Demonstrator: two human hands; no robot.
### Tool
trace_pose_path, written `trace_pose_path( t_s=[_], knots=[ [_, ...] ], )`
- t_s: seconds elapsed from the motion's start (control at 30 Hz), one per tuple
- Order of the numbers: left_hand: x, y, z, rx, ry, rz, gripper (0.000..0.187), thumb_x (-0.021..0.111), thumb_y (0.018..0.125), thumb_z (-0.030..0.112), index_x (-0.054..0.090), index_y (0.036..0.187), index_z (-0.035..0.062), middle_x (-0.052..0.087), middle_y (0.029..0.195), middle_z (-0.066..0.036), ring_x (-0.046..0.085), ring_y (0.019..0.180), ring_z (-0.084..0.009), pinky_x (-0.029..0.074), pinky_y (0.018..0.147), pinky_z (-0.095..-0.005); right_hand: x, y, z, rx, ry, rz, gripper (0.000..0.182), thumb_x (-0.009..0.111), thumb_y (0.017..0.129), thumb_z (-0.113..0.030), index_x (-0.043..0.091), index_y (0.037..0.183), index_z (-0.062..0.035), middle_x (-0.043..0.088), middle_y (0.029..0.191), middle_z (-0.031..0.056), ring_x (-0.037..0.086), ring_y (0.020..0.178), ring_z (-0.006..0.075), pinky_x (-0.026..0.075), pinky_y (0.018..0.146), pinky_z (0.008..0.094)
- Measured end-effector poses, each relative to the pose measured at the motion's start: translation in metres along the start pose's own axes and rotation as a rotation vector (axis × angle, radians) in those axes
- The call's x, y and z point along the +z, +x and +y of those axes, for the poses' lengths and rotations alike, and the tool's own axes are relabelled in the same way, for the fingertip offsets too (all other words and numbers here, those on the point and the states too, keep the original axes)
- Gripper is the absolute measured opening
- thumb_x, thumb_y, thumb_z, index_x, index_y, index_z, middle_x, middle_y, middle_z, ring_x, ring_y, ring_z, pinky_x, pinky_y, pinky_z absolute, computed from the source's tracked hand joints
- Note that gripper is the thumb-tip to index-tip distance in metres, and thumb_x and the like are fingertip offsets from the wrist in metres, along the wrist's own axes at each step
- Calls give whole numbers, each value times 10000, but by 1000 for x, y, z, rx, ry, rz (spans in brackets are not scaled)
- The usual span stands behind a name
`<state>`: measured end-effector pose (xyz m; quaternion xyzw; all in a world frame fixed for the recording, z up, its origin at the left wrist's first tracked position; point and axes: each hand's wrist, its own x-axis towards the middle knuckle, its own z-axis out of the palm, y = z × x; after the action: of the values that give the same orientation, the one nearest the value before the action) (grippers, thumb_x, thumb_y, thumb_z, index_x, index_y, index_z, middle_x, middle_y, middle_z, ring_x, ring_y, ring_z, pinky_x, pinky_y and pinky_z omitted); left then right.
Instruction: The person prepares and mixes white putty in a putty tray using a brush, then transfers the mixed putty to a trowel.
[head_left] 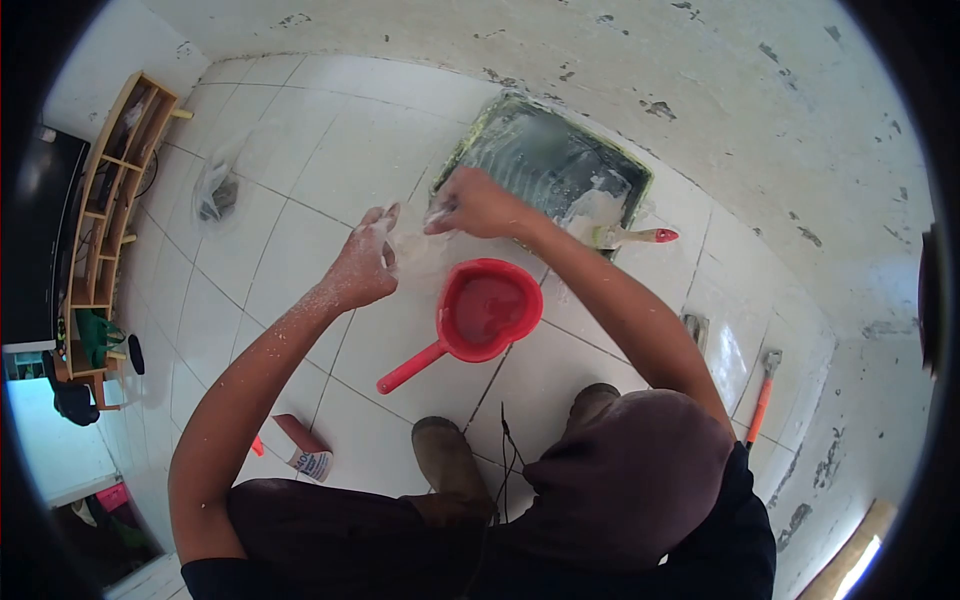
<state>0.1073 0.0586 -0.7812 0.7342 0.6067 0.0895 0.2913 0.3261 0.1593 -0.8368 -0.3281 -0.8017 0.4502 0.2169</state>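
Note:
My left hand, dusted with white powder, and my right hand are close together above the tiled floor. Between them hangs a translucent plastic bag with white material, pinched by the fingers of both hands. Just below the bag, a red dipper with a handle stands on the tiles, some liquid seeming to lie inside. Behind my right hand lies a dark tray smeared with pale paste. A brush with a red-tipped handle rests across the tray's right corner.
A peeling wall runs along the back and right. A crumpled plastic bag lies at left near a wooden shelf. A scraper with an orange handle is at right, a sandpaper roll by my left leg. Boots show below.

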Motion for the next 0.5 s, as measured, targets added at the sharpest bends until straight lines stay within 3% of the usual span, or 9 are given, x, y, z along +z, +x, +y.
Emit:
trace_pose_path(
  t_s=[0.03, 0.1, 0.17, 0.23, 0.3, 0.37, 0.4, 0.47, 0.5],
  knots=[
    [-2, 0, 3, 3, -23, -12, 804, 593, 732, -73, 382, 1503, -165, 458, 1465, -361, 684, 1083, -375, 534, 977, -386, -18, -12, -2, -44, -57, 28, 301, 877, 778, -267, 801, 918, -12, 724, 749, 183, 682, 668, 272, 548, 701, 375],
    [-2, 0, 6, 15, -18, -27, 809, 596, 728, -76, 380, 1503, -166, 466, 1458, -361, 696, 1042, -367, 535, 973, -386, -54, -42, -9, -9, -136, 82, 299, 875, 783, -268, 796, 898, -4, 720, 745, 176, 661, 652, 248, 534, 693, 372],
    [2, 1, 3, 24, -14, -43, 814, 598, 724, -79, 379, 1503, -167, 474, 1451, -361, 709, 1001, -359, 536, 969, -385, -89, -73, -16, 175, -209, 25, 316, 871, 783, -273, 791, 911, 4, 715, 767, 193, 664, 691, 259, 529, 716, 385],
    [9, 6, -4, 42, 39, 5, 820, 627, 733, -72, 401, 1520, -117, 671, 1189, -303, 504, 1394, -391, 410, 1146, -421, -108, -103, -7, 218, -223, 45, 307, 864, 786, -261, 789, 916, 7, 716, 793, 210, 673, 719, 291, 529, 726, 398],
    [5, 8, 6, 35, 41, -23, 821, 627, 733, -72, 398, 1521, -118, 677, 1175, -302, 487, 1410, -394, 395, 1159, -420, -117, -126, -1, 262, -235, 69, 298, 857, 789, -248, 788, 922, 9, 717, 819, 227, 683, 746, 323, 529, 735, 412],
    [6, 13, 8, 28, 49, -50, 823, 626, 734, -72, 395, 1522, -118, 682, 1160, -300, 471, 1427, -397, 380, 1172, -419, -114, -144, 12, 282, -397, 77, 318, 853, 770, -192, 779, 978, 37, 728, 936, 260, 721, 947, 372, 555, 865, 429],
    [9, 17, 3, 66, 42, -17, 826, 624, 733, -71, 391, 1524, -118, 690, 1133, -299, 454, 1442, -396, 368, 1182, -419, -108, -151, 20, 243, -510, 65, 282, 815, 786, -135, 766, 1000, 40, 709, 981, 285, 683, 1031, 425, 541, 917, 463],
    [11, 21, -3, 105, 37, 15, 829, 622, 732, -71, 388, 1527, -117, 697, 1106, -298, 438, 1457, -394, 355, 1192, -420, -101, -156, 28, 294, -508, 55, 245, 793, 790, -108, 761, 982, 40, 709, 974, 281, 679, 1023, 433, 542, 917, 467],
    [11, 22, -2, 129, 75, 23, 826, 598, 720, -87, 381, 1515, -143, 593, 1274, -329, 554, 1284, -383, 440, 1091, -401, -98, -158, 28, 343, -505, 40, 208, 772, 794, -80, 757, 964, 40, 709, 967, 278, 676, 1016, 442, 543, 917, 472]
  ],
)
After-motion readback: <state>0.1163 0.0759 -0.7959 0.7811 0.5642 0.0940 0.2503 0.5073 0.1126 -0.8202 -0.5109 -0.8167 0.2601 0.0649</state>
